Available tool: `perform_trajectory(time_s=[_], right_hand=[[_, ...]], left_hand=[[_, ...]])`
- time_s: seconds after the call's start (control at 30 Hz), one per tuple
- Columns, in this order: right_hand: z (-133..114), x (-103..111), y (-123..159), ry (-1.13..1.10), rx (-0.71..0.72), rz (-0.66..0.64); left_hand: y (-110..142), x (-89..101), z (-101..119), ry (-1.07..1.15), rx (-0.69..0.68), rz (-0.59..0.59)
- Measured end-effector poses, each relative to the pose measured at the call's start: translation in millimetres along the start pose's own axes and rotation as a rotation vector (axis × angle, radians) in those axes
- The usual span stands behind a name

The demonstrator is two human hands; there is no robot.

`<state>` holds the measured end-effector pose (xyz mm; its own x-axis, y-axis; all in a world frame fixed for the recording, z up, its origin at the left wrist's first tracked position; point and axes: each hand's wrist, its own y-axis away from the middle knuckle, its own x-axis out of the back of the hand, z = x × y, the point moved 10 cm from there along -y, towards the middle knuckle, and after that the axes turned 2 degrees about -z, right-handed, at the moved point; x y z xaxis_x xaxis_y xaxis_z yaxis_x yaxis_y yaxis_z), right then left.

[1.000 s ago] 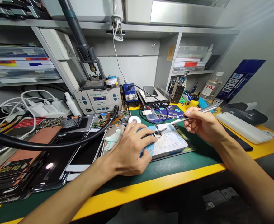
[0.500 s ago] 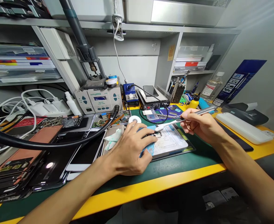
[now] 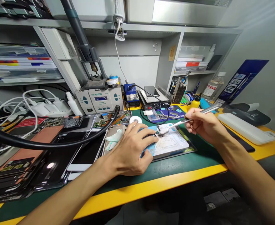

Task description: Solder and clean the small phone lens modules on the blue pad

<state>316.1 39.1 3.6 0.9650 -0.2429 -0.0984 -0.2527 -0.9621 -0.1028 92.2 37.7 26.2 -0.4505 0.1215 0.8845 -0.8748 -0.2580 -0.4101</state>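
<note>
My right hand (image 3: 202, 125) pinches the handle of a toothbrush (image 3: 178, 123), grey at its rear end and white toward the head. The bristles touch a small dark circuit board (image 3: 160, 135) lying on a flat white-and-blue pad (image 3: 175, 142) with printed drawings. My left hand (image 3: 135, 147) rests on the pad's left side, fingers spread, fingertips pressing down around the board's edge. Part of the board is hidden under those fingers. A white roll (image 3: 135, 119) stands just behind my left hand, and a crumpled tissue (image 3: 114, 139) lies to its left.
Dismantled phones (image 3: 50, 159) cover the bench's left side. A thick black hose (image 3: 57, 146) crosses above them. Behind are a hot-air station (image 3: 101, 101), a soldering unit (image 3: 131, 93) and a heating plate (image 3: 153, 100). A yellow bottle (image 3: 195, 102) and clear bottle (image 3: 212, 86) stand right.
The toothbrush head has shifted back and forth over the board, now slightly right of where it was half a second ago. My left hand has stayed in place.
</note>
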Motion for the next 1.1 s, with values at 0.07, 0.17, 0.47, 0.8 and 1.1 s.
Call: perform_trajectory(time_s=[0.07,0.17,0.47,0.8,1.1], right_hand=[[0,-2,0,0.003,-0.004,-0.013],[0,-5,1,0.014,-0.010,-0.029],[0,-2,1,0.011,0.001,-0.029],[-1,-10,2,0.035,-0.005,-0.064],[0,-5,1,0.026,0.002,-0.052]], left_hand=[[0,0.0,0,0.000,0.000,0.005],[1,0.1,-1,0.005,0.000,0.012],[1,-0.4,-1,0.010,-0.004,0.012],[2,-1.2,-1,0.013,0.001,0.008],[0,0.4,-1,0.012,-0.003,0.017]])
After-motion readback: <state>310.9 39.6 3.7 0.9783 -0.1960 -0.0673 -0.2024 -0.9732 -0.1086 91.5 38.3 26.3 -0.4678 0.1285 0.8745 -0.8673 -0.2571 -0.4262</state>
